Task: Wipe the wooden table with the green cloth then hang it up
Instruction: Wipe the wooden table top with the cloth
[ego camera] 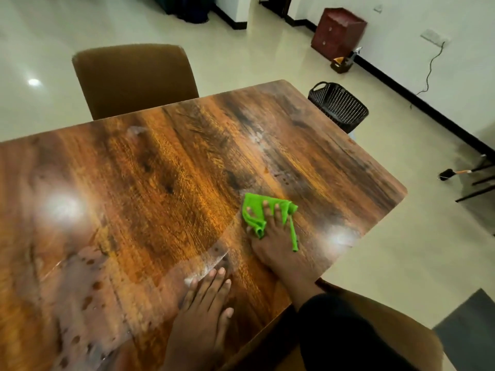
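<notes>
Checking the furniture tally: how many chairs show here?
2: a brown chair at the table's far side, another chair at the near right corner, partly behind the sleeve. Others may be out of frame.

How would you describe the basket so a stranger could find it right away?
Start at the wooden table and go to its far right corner. On the pale floor just beyond stands the basket: black, perforated all over, with a loop handle, unlike the solid red cabinet by the wall.

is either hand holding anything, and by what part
The right hand presses the green cloth flat on the wooden table, fingers spread over its middle. The left hand holds nothing.
</notes>
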